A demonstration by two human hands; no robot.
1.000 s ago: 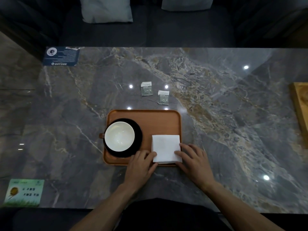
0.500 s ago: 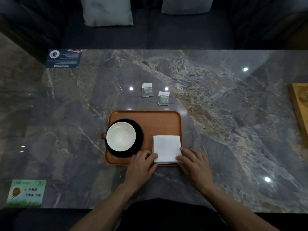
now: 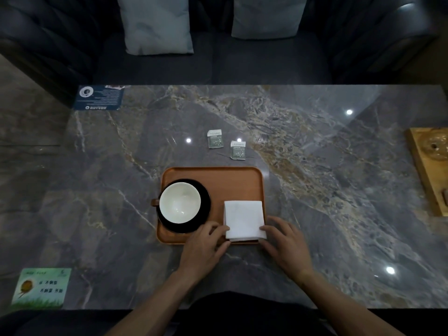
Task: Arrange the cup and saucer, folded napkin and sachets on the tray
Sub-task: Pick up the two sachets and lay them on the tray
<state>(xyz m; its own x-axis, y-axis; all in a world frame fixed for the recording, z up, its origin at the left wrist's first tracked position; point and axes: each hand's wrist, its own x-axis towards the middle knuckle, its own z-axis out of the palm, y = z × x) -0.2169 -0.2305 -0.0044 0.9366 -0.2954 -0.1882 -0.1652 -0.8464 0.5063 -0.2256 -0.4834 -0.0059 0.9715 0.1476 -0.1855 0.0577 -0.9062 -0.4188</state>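
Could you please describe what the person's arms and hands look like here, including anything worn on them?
Both forearms are bare up to the bottom edge of the picture, with no sleeves showing. The left hand and right hand wear no gloves, and no rings, watch or bracelet can be seen. Dim light hides finer marks.

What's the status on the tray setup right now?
Left hand and right hand both open, fingertips on napkin. Cup and napkin on tray. Two sachets on table beyond tray. Nothing blocking.
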